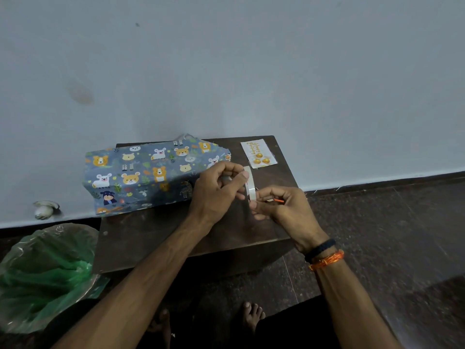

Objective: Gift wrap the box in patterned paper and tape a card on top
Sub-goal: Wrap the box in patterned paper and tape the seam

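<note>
A box covered in blue animal-patterned paper (148,172) lies on the left part of a small dark wooden table (156,238). A white birthday card with gold balloons (258,153) lies flat at the table's back right corner. My left hand (216,192) grips a roll of clear tape (251,183) above the table, just right of the box. My right hand (281,205) pinches at the roll's lower edge and holds a small orange-tipped object (278,200), which is partly hidden by the fingers.
A green plastic bag (45,275) lies on the dark floor left of the table. A small white object (45,209) sits by the wall at the left. The pale wall (226,71) stands right behind the table. My bare feet (251,316) show below.
</note>
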{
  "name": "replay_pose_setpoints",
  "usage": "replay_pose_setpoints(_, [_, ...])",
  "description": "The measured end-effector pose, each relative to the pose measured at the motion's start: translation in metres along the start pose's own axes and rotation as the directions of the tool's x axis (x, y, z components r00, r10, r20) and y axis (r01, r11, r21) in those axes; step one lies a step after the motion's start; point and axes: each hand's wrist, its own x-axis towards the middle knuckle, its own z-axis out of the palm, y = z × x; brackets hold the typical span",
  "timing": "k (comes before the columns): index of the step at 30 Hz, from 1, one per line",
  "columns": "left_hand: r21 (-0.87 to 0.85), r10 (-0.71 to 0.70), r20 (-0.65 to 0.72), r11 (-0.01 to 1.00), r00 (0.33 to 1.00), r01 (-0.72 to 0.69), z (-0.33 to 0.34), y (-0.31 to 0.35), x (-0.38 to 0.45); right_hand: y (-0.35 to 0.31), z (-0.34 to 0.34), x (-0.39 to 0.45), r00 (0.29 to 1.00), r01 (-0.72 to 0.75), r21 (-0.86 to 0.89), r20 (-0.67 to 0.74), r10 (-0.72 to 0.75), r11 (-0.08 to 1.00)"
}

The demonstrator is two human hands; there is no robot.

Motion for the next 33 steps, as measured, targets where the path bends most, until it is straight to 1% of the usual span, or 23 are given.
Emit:
replay_pose_setpoints(5, [-0.003, -0.015, -0.038, 1.000, 0.999, 0.015, 0.000, -0.001, 0.001, 0.001, 0.000, 0.001, 1.000, -0.003, -0.037, 0.024, 0.004, 0.999])
replay_pose_setpoints(9, [0.072, 0.020, -0.035, 0.997, 0.999, -0.017, 0.000, -0.003, 0.002, 0.000, 0.001, 0.001, 1.000, -0.007, -0.059, 0.020, 0.008, 0.998])
replay_pose_setpoints(11, [0.147, 0.076, -0.057, 0.987, 0.996, -0.067, -0.001, -0.005, 0.003, 0.000, 0.002, 0.001, 1.000, -0.010, -0.075, 0.015, 0.011, 0.997])
replay_pose_setpoints(14, [0.316, 0.224, -0.061, 0.929, 0.973, -0.194, -0.003, -0.004, 0.004, 0.001, 0.004, 0.002, 1.000, -0.017, -0.114, 0.014, 0.019, 0.993])
replay_pose_setpoints(18, [0.404, 0.359, -0.034, 0.859, 0.933, -0.316, -0.003, -0.003, 0.006, 0.001, 0.009, 0.002, 0.999, -0.037, -0.144, 0.013, 0.039, 0.989])
replay_pose_setpoints(22, [0.396, 0.436, -0.021, 0.830, 0.899, -0.393, -0.005, -0.001, 0.009, -0.001, 0.016, 0.001, 0.998, -0.058, -0.058, -0.027, 0.056, 0.997])
replay_pose_setpoints(25, [0.371, 0.481, -0.006, 0.815, 0.877, -0.445, -0.004, 0.001, 0.008, -0.001, 0.021, 0.001, 0.994, -0.077, -0.060, -0.082, 0.072, 0.995])
replay_pose_setpoints(30, [0.381, 0.495, 0.021, 0.799, 0.869, -0.465, -0.003, 0.002, 0.011, 0.000, 0.027, 0.002, 0.987, -0.115, -0.044, -0.121, 0.109, 0.992])
replay_pose_setpoints(33, [0.349, 0.465, 0.056, 0.820, 0.883, -0.454, -0.004, 0.004, 0.013, -0.001, 0.027, 0.003, 0.984, -0.135, -0.015, -0.121, 0.132, 0.991])
